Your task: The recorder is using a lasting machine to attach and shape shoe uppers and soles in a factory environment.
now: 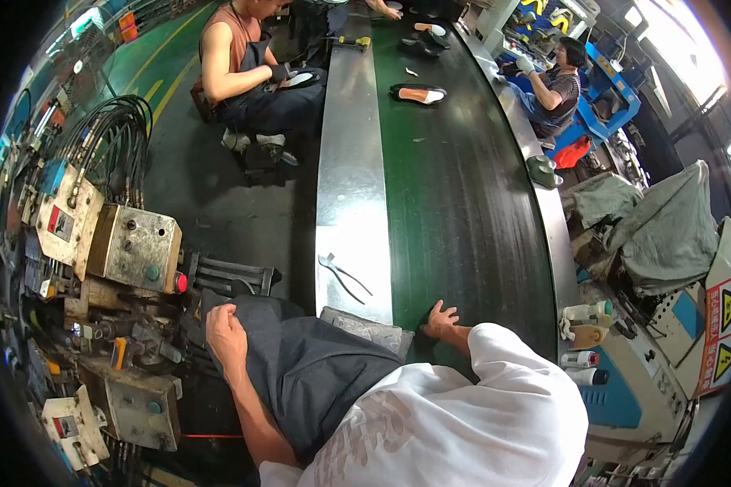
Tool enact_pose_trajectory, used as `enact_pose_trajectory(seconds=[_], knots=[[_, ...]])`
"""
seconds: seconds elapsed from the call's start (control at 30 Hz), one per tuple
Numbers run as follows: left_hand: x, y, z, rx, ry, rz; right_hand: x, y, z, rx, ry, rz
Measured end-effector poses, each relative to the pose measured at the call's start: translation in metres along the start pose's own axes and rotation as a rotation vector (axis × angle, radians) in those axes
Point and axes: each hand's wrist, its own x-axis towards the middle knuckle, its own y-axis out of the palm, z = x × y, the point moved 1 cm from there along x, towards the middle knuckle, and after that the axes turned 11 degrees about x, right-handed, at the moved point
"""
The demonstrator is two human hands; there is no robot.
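Note:
My left hand (pixel 227 331) rests on my knee over the dark apron (pixel 292 357), fingers loosely bent and holding nothing. With its fingers spread, my right hand (pixel 441 320) lies on the near left part of the dark green conveyor belt (pixel 471 227). Between my hands, a worn grey pad or folded cloth (pixel 367 331) sits at the end of the metal ledge (pixel 351 195). A pair of pincers (pixel 345 277) lies on that ledge, just beyond the pad. Further up the belt is a black shoe (pixel 418 94) with a pale and tan insole.
More black shoes (pixel 424 46) lie at the belt's far end. A seated co-worker (pixel 244 73) handles a shoe at far left; another person (pixel 548 85) sits across the belt. A machine control box (pixel 134 247) stands left. Bottles (pixel 585 312) line the right side.

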Motion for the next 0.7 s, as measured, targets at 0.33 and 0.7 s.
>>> enact_pose_trajectory(seconds=[0.33,0.7], knots=[[-0.003,-0.001,-0.002,0.002,-0.004,-0.002,-0.013,-0.002,0.005,-0.026,0.030,0.000],[-0.004,-0.001,0.003,0.005,-0.002,0.003,-0.005,0.018,0.003,0.054,0.017,0.008]])
